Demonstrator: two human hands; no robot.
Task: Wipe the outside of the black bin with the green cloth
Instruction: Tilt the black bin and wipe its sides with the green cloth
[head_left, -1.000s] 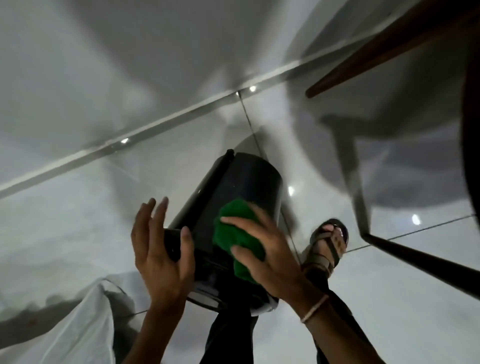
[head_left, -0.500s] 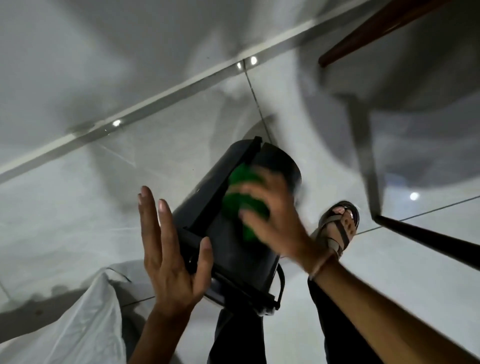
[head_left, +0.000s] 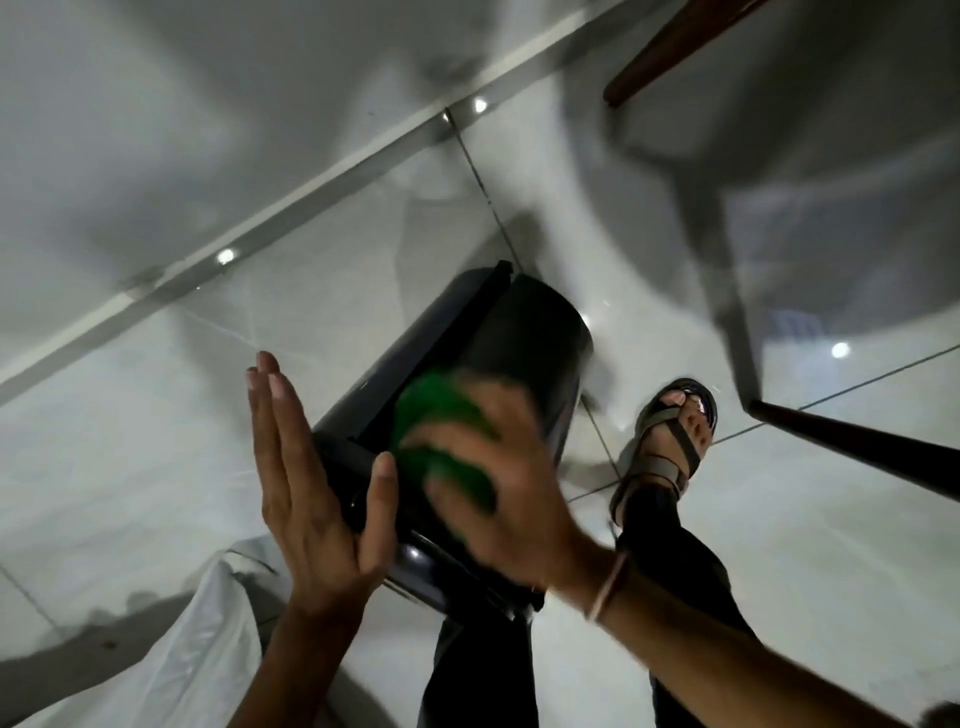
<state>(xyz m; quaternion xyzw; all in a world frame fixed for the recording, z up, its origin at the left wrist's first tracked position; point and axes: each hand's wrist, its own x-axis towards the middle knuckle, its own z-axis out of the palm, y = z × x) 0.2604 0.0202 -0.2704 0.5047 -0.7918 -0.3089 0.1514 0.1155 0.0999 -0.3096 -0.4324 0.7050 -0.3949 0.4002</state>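
Note:
The black bin (head_left: 524, 343) is tilted over a glossy tiled floor, its base pointing away from me and its rim end near my lap. My left hand (head_left: 311, 499) braces the bin's left side near the rim, fingers straight and thumb hooked over the edge. My right hand (head_left: 498, 478), blurred by motion, presses the green cloth (head_left: 441, 441) against the bin's upper side. The cloth shows between and beside my fingers.
A sandalled foot (head_left: 670, 441) rests on the floor right of the bin. A dark furniture leg (head_left: 852, 452) runs along the right, and a brown wooden edge (head_left: 670, 47) crosses the top right. White fabric (head_left: 171, 654) lies at the lower left.
My right hand with the cloth slid up the bin toward its base, then came back down toward the rim. My left hand's fingers straightened against the bin's side.

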